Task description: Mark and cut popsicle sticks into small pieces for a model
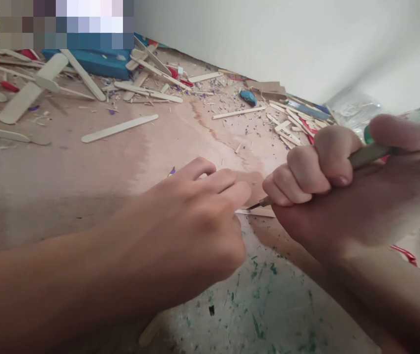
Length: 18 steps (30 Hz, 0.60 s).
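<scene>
My right hand is curled in a fist round the handle of a craft knife. Its thin blade tip points left and down onto a small piece of wooden stick lying on the board. My left hand lies just left of the blade, fingers bent and pressed together at the end of that stick piece. What lies under its fingertips is hidden.
Many wooden craft sticks and splinters lie scattered on the wooden board, thick at the back left and back right. A blue box stands at the back. A white wall rises behind. Green paint stains mark the near surface.
</scene>
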Each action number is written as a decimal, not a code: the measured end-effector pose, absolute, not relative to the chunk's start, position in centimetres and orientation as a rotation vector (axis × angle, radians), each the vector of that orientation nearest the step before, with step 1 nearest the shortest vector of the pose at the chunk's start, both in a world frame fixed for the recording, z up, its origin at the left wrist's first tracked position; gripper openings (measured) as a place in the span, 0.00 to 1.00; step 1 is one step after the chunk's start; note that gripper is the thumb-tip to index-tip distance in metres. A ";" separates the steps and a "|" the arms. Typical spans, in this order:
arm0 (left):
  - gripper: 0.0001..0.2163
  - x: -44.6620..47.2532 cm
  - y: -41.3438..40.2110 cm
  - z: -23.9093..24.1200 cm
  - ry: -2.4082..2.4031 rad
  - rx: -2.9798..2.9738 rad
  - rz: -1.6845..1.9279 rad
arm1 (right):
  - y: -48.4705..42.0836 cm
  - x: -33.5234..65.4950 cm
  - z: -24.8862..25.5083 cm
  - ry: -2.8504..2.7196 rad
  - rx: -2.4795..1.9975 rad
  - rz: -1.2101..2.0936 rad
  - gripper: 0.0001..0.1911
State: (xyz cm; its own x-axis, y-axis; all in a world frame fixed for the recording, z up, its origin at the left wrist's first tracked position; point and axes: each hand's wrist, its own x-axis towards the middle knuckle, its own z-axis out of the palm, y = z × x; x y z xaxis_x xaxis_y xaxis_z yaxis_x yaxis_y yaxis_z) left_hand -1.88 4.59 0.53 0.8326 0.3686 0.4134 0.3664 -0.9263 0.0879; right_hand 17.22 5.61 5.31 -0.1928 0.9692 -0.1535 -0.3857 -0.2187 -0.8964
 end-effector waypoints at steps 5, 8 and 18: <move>0.13 -2.0 4.5 0.5 0.604 3.016 0.664 | 5.6 18.2 4.2 -0.829 -0.890 1.658 0.29; 0.12 -1.9 4.4 0.5 0.619 3.017 0.659 | 5.7 18.4 4.0 -0.809 -0.901 1.653 0.30; 0.13 -1.9 4.3 0.5 0.618 3.016 0.682 | 4.4 17.1 6.8 -1.280 -1.252 1.611 0.33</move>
State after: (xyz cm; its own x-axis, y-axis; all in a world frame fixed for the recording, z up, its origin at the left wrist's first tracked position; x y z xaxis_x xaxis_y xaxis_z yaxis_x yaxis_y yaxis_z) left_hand -1.93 4.30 0.46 0.8297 0.3725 0.4158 0.3777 -0.9230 0.0733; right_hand 17.06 4.44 6.80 -0.2719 0.9291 -0.2506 0.0338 -0.2510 -0.9674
